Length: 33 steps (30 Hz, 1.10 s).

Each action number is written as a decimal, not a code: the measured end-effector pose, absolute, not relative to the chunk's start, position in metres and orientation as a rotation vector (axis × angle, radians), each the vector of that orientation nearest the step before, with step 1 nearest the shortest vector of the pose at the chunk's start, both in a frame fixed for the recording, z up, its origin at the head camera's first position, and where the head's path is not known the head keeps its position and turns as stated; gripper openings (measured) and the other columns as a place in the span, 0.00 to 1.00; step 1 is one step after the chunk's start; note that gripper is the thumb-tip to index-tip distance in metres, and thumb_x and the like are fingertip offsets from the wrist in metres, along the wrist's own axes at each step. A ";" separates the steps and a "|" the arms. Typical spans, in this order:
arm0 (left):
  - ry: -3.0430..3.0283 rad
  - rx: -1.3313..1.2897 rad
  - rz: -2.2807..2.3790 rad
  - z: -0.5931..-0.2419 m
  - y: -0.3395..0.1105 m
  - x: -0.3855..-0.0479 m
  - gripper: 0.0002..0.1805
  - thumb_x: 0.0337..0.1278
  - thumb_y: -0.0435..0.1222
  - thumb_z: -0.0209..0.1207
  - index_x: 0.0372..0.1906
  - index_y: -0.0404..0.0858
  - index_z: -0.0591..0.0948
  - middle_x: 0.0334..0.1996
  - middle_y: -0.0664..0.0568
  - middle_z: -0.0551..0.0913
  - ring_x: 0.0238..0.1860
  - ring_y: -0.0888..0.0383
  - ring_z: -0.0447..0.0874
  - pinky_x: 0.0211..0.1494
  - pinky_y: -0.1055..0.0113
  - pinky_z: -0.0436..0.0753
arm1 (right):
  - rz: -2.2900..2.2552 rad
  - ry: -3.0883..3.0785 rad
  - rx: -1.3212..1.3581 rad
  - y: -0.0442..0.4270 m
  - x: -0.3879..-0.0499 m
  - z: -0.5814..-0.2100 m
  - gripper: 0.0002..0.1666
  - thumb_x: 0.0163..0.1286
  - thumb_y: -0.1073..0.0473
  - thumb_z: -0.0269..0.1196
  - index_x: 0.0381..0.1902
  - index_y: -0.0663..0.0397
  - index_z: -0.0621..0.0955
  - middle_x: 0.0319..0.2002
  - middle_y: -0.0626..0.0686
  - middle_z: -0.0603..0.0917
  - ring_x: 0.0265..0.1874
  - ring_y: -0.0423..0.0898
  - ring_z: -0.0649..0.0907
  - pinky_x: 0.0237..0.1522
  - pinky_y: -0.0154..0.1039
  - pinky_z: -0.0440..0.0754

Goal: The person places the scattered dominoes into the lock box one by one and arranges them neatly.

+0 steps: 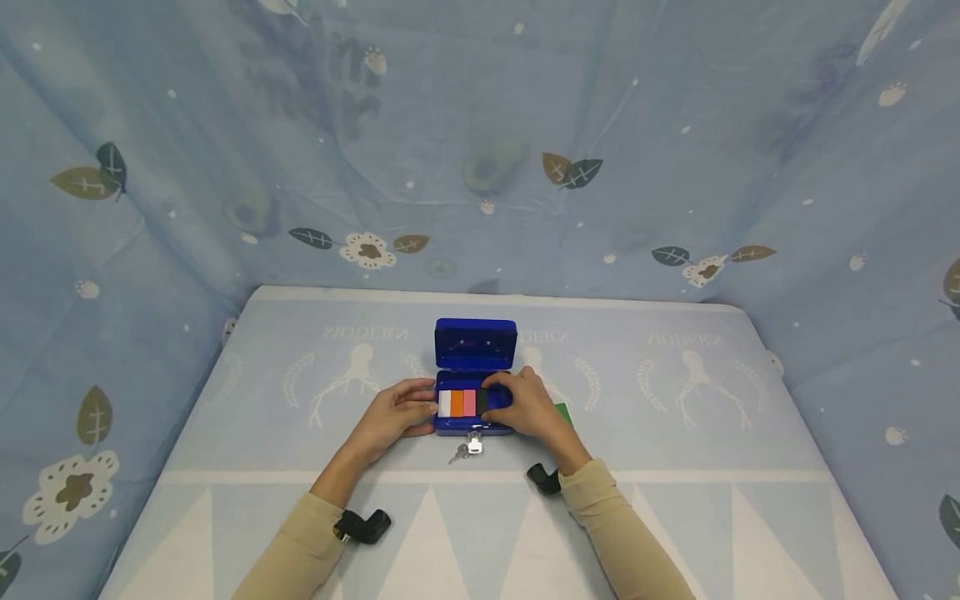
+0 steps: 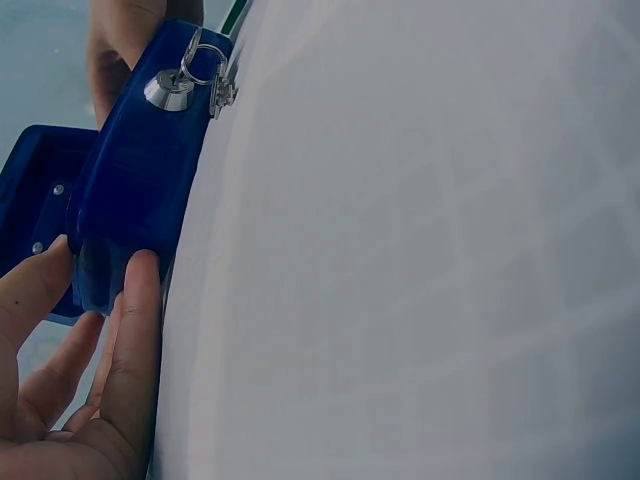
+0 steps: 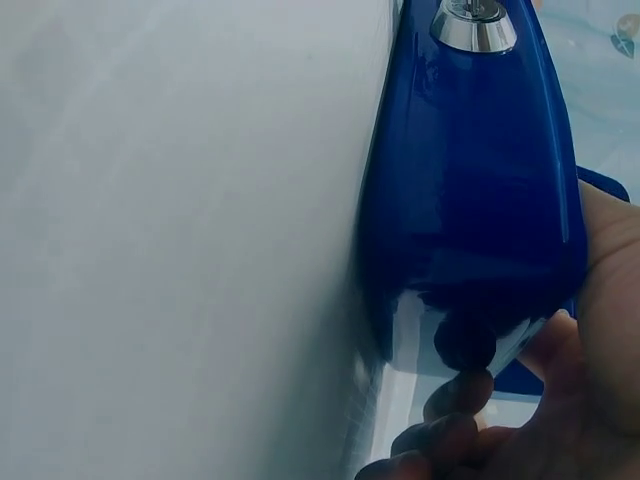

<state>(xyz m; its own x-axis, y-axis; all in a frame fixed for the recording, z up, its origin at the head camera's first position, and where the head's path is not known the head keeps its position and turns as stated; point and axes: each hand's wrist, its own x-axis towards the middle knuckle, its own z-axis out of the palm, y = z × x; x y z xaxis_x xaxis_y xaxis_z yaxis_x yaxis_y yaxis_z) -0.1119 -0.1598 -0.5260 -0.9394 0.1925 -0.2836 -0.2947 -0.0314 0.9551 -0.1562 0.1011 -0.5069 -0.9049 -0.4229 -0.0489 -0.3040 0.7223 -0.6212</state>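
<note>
A blue cash box [image 1: 442, 427] stands with its lid [image 1: 476, 344] raised. Inside, a white block [image 1: 445, 403], an orange block [image 1: 457, 403], a pink block [image 1: 469, 402] and a dark block [image 1: 482, 402] lie side by side, left to right. My right hand [image 1: 522, 402] reaches over the box's right end, thumb and index finger pinching the dark block at its two ends. Fairly straight fingers of my left hand [image 1: 401, 410] touch the box's left end, thumb near the rim in the left wrist view. The right wrist view does not show the blocks.
Keys on a ring [image 1: 460, 453] hang from the lock [image 2: 170, 90] at the box's front. A green object [image 1: 563, 413] lies partly hidden beside my right wrist. A patterned cloth [image 1: 262, 433] covers the table, and a blue curtain [image 1: 480, 167] hangs behind.
</note>
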 end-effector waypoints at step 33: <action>1.894 -0.080 2.054 -0.525 -0.161 -0.112 0.30 0.64 0.28 0.63 0.70 0.31 0.69 0.60 0.33 0.74 0.52 0.52 0.82 0.49 0.55 0.88 | -1.208 2.694 -0.624 0.179 -0.134 -0.490 0.23 0.63 0.55 0.73 0.55 0.51 0.83 0.40 0.58 0.77 0.32 0.53 0.73 0.30 0.40 0.72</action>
